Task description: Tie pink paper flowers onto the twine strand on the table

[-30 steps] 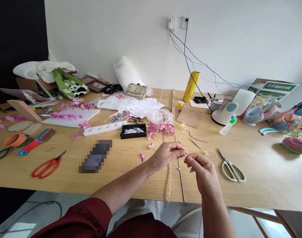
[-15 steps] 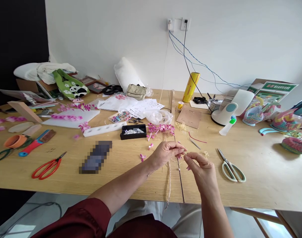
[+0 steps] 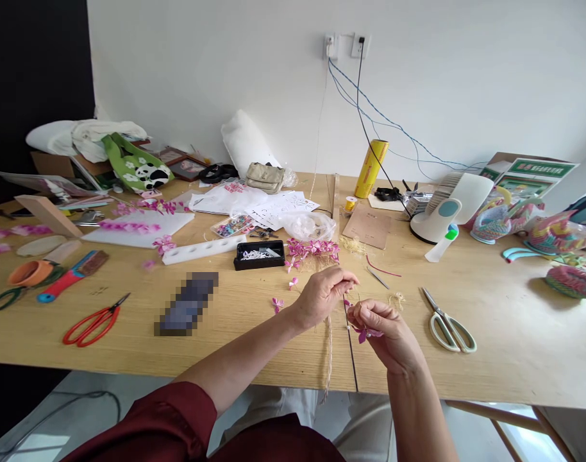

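My left hand (image 3: 322,296) is closed in a pinch above the table, on a thin strand (image 3: 358,294) that runs down toward the other hand. Lower and to the right, my right hand (image 3: 388,333) pinches a purple-pink flower (image 3: 363,335), whose petals show under the fingers. A small white bead (image 3: 347,328) is beside it. Below my left wrist a twisted cream cord (image 3: 329,359) hangs over the table's front edge. A cluster of pink flowers (image 3: 312,249) lies beyond my hands, with a loose flower (image 3: 277,305) to the left.
White-handled scissors (image 3: 451,327) lie to the right, with tweezers (image 3: 378,278) farther back. A black tray (image 3: 259,255) holds small white pieces. Red-handled snips (image 3: 97,321) and a blurred dark rectangle (image 3: 187,304) lie left. A white fan (image 3: 447,208) stands at the back right.
My right hand has moved down and slightly left, turning so the flower shows under its fingers. My left hand has risen slightly, and the gap between the hands has widened.
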Demonstrator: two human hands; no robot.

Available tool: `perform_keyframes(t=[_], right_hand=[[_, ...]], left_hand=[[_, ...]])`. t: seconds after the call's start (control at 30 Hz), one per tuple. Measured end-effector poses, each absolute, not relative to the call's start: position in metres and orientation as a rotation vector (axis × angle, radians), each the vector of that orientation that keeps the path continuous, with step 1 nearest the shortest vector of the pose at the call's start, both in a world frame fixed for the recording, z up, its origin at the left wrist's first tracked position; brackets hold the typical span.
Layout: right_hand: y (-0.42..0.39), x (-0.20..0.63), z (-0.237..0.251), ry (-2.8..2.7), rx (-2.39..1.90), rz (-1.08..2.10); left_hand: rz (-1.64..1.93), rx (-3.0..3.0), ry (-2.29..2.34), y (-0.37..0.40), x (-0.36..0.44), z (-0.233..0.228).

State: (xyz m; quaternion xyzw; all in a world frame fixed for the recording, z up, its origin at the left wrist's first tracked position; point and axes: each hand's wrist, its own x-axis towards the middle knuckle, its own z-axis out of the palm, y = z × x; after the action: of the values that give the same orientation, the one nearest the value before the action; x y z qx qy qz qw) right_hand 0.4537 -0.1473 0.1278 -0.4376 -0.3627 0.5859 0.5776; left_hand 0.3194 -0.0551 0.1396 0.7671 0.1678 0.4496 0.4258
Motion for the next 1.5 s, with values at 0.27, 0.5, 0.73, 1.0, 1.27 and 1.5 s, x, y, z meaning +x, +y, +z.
perform_keyframes(t=[0.27, 0.5, 0.73, 1.0, 1.27, 1.5], right_hand=[[-0.146, 0.451, 0.133, -0.881, -1.232, 1.207], [-0.145, 0.448, 0.135, -1.039, -1.317, 1.109], [-0.147, 0.448, 0.134, -1.02, -1.332, 1.081], [-0.146, 0.446, 0.129, -0.966, -1.29, 1.049], [-0.146, 0.443, 0.129, -0.992, -1.275, 1.044], [-0.141, 0.438, 0.125, -0.94, -1.287, 1.068]], left_hand=[[0.698, 1.636, 0.332, -0.055, 0.308, 0.141], [0.817, 1.668, 0.387, -0.052, 0.32, 0.133], [1.284, 2.118, 0.311, -0.049, 0.313, 0.129], [1.33, 2.04, 0.394, -0.053, 0.315, 0.119], [1.413, 2.382, 0.389, -0.051, 0.314, 0.117], [1.533, 2.605, 0.407, -0.047, 0.323, 0.11]])
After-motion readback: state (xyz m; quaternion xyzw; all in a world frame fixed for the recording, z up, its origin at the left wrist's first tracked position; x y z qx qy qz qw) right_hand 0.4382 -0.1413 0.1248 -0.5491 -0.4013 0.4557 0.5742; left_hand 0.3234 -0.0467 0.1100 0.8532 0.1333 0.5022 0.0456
